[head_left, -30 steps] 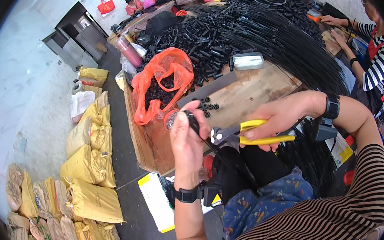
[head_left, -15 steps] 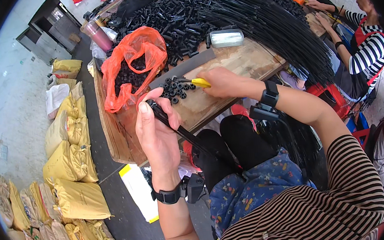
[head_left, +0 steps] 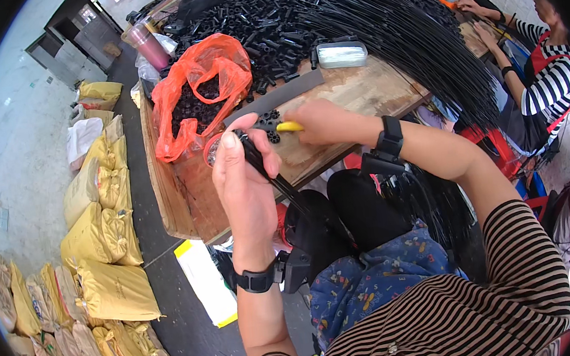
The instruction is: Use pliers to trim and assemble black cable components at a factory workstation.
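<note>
A thin bundle of black rods [head_left: 281, 184] is held in the left hand [head_left: 240, 175], which is raised in front of the near edge of the wooden table [head_left: 372, 88]; the grip is narrow, with the rods enclosed between thumb and curled fingers. From that hand the bundle is slanted down toward the lap, where its lower part is lost against the dark trousers [head_left: 364, 218]. By the right hand [head_left: 324, 123], a pair of yellow-handled pliers [head_left: 289, 127] is gripped over the tabletop; most of the tool is covered, and whether its jaws are parted cannot be told. Just beside the exposed handle, a cluster of small black ring-shaped parts [head_left: 273, 136] is seen on the wood. Behind the cluster a flat dark grey strip [head_left: 274, 99] is laid slantwise, and to its left small black parts are contained in an open orange-red plastic bag [head_left: 170, 120]. Farther back, a clear rectangular box [head_left: 342, 54] is set between a heap of short black tubes [head_left: 271, 35] and a long spread of loose rods [head_left: 409, 42]. At the right, a co-worker [head_left: 555, 93] in a striped top is seen; at the left, yellow sacks [head_left: 117, 290] are stacked on the floor
</note>
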The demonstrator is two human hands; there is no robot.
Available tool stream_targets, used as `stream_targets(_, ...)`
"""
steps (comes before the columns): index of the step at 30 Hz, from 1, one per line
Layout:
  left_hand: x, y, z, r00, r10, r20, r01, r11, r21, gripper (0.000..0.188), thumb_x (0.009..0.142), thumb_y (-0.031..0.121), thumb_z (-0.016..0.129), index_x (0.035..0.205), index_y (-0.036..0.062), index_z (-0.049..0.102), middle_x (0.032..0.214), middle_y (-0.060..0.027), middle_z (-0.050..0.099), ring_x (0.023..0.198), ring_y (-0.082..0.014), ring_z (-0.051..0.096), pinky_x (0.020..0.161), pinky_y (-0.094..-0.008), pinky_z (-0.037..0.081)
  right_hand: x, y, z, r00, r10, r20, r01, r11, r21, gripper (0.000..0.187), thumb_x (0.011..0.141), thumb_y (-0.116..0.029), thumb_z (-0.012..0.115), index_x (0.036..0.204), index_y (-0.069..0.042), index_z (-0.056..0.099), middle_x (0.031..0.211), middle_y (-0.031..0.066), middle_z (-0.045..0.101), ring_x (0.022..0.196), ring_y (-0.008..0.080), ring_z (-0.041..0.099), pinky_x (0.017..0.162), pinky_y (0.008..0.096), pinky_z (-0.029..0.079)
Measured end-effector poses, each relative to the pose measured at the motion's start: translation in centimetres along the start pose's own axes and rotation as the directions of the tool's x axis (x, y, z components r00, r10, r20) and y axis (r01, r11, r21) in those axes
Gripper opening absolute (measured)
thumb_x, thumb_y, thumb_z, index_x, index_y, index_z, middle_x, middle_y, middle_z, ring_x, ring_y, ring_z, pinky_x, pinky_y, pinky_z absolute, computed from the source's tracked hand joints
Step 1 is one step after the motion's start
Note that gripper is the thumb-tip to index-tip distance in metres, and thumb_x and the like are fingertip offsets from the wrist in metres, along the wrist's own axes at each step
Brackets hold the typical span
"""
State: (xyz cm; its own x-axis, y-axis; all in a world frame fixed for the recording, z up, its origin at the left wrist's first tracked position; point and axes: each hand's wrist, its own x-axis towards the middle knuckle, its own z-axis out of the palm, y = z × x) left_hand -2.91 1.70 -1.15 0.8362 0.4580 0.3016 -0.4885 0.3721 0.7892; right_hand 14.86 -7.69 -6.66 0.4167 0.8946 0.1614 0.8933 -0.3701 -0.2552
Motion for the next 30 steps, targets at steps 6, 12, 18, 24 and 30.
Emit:
stream_targets(6,0.5,-0.5,0.6,0.999,-0.024,0.033,0.024,1.000,-0.004,0.035,0.102,0.028,0.042,0.116,-0.0003,0.056,0.083,-0.0033,0.052,0.066,-0.0103,0.047,0.060,-0.0238,0.037,-1.7,1.1,-2.5,0.909,0.319,0.267,-0.281,-0.002,0.960,0.026,0.081,-0.010,0.068,0.103,0.001,0.059,0.080,0.0045,0.061,0.072,0.0119,0.062,0.064,0.0264,0.053)
stream_targets(12,1.2,-1.2,1.0,0.999,-0.020,0.047,0.019,0.999,0.036,0.034,0.102,0.028,0.042,0.114,0.0002,0.057,0.085,-0.0031,0.054,0.066,-0.0093,0.048,0.060,-0.0227,0.038,-3.4,-0.7,-4.0,0.932,0.239,0.274,-0.217,-0.236,0.947,0.032,0.086,-0.010,0.063,0.116,0.000,0.053,0.084,0.0030,0.058,0.073,0.0106,0.060,0.064,0.0227,0.051)
stream_targets(18,1.5,-1.5,1.9,0.998,-0.043,-0.039,0.048,0.988,0.147,0.034,0.102,0.028,0.042,0.114,-0.0004,0.056,0.096,-0.0052,0.059,0.066,-0.0086,0.052,0.059,-0.0221,0.040,-4.3,-3.4,-6.6,0.942,0.322,0.093,-0.045,-0.154,0.987,0.029,0.083,-0.008,0.065,0.110,-0.001,0.056,0.083,0.0036,0.060,0.073,0.0114,0.061,0.064,0.0262,0.053)
stream_targets(24,1.6,-1.6,2.5,0.998,-0.061,-0.035,0.066,0.982,0.176,0.039,0.101,0.031,0.044,0.119,-0.0019,0.055,0.108,-0.0136,0.063,0.070,-0.0117,0.056,0.062,-0.0247,0.042,-3.6,-4.9,-6.4,0.863,0.422,-0.280,0.153,0.310,0.938,0.026,0.083,-0.010,0.065,0.104,0.001,0.055,0.086,0.0039,0.060,0.071,0.0102,0.059,0.060,0.0264,0.049)
stream_targets(30,1.4,-1.4,3.2,0.994,-0.101,-0.040,0.105,0.986,0.130,0.042,0.101,0.031,0.045,0.120,-0.0052,0.054,0.111,-0.0149,0.063,0.071,-0.0113,0.057,0.063,-0.0244,0.043,-3.7,-5.5,-5.7,0.731,0.398,-0.554,0.098,0.742,0.663,0.026,0.081,-0.008,0.064,0.104,-0.001,0.057,0.082,0.0117,0.062,0.073,0.0232,0.063,0.065,0.0349,0.050)
